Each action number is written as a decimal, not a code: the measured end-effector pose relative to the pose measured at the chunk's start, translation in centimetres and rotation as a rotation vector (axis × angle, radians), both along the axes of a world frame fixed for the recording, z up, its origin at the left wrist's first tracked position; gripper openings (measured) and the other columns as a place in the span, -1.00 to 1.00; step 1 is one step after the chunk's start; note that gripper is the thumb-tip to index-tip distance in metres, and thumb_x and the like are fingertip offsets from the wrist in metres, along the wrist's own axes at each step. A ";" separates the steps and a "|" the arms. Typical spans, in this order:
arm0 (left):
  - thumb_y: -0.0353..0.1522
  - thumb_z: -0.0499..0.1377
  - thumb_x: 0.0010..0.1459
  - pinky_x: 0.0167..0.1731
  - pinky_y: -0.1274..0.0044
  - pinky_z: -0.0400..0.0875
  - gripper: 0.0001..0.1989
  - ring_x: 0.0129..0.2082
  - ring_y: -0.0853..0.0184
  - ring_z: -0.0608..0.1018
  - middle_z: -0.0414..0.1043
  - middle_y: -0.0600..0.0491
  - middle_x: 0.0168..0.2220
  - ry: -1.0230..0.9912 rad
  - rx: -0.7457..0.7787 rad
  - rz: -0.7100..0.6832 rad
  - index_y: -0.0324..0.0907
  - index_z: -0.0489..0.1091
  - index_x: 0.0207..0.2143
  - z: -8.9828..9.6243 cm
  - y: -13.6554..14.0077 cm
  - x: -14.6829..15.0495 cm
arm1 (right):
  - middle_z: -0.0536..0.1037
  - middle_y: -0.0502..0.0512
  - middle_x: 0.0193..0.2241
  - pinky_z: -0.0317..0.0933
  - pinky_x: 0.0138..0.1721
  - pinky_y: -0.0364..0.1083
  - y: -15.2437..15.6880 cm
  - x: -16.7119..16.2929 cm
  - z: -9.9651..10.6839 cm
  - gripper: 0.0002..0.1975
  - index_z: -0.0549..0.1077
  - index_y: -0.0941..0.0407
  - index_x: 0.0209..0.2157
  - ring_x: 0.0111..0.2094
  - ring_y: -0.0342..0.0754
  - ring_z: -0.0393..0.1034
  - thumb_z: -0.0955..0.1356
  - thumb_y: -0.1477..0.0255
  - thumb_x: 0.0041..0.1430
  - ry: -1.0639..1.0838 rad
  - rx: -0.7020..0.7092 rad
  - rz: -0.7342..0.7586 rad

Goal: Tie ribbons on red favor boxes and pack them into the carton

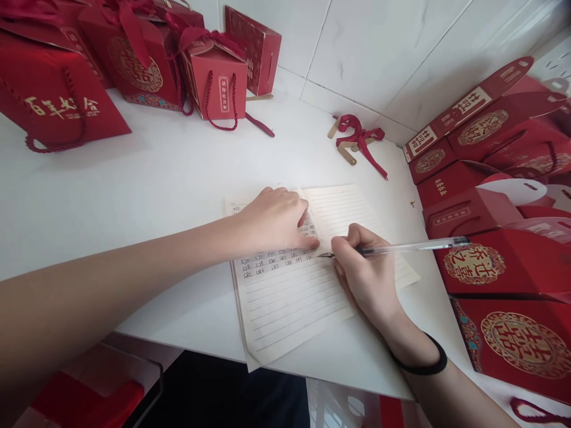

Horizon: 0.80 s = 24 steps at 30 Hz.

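Note:
An open lined notebook (pixel 294 303) lies on the white table, and rows of handwritten numbers fill the upper part of its left page. My left hand (pixel 281 220) rests palm down across the top of that page, thumb apart from the fingers, covering some of the writing. A clear-barrelled pen (pixel 414 245) is gripped in my right hand (pixel 368 273), which has a black band round the wrist. The pen's tip meets the page at the end of a number row, close to my left thumb. Part of the notebook's right page is hidden behind my right hand.
Red gift boxes (pixel 216 89) with rope handles stand at the back left. More red boxes (pixel 521 345) crowd the right side. Dark red ribbon (pixel 359 137) with gold tags lies near the tiled wall (pixel 357 53). The table's front edge (pixel 187 343) runs just below the notebook.

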<state>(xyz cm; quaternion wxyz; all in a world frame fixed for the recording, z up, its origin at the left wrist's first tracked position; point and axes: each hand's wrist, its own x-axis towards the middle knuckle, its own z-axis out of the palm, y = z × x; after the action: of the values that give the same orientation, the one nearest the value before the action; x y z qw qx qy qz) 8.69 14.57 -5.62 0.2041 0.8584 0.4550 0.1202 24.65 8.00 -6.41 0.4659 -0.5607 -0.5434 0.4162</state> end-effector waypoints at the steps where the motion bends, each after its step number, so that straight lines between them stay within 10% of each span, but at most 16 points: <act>1: -0.02 0.16 -0.13 -0.34 0.47 0.21 -0.60 -0.38 0.29 0.41 0.38 0.07 -0.45 -0.006 0.006 -0.005 -0.19 0.32 -0.50 0.0 0.0 0.0 | 0.00 -0.17 -0.73 -0.21 -0.69 -0.24 0.2 0.3 0.0 -0.63 -0.02 0.10 -0.64 -0.70 -0.25 -0.15 0.33 0.49 -0.04 0.099 -0.022 -0.017; 13: -0.25 0.04 0.13 -0.13 0.47 0.33 -0.79 -0.32 0.38 0.50 0.48 0.10 -0.36 -0.038 0.171 0.005 -0.16 0.35 -0.45 0.1 0.5 -1.3 | 0.29 -0.05 -0.69 0.03 -0.66 -0.17 3.8 4.7 -1.0 -0.62 0.36 0.10 -0.37 -0.66 -0.10 0.18 0.31 0.05 0.03 -0.233 0.136 -0.356; 24: -0.39 -0.18 0.19 0.01 0.57 0.28 -0.66 0.00 0.38 0.40 0.38 0.02 -0.05 0.221 0.553 0.244 -0.11 0.28 -0.08 4.0 -0.8 -6.0 | 0.48 0.16 -0.20 0.25 -0.52 -0.05 4.7 6.3 -2.3 -0.51 0.36 0.08 -0.12 -0.44 0.06 0.38 0.24 0.18 -0.11 -0.282 0.246 -0.137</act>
<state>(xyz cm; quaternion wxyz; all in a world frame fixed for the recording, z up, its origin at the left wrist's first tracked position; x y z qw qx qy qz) 2.73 13.81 -1.60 -0.1036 0.8283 0.5241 0.1689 30.94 12.69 -8.72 0.4774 -0.5880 -0.6106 0.2313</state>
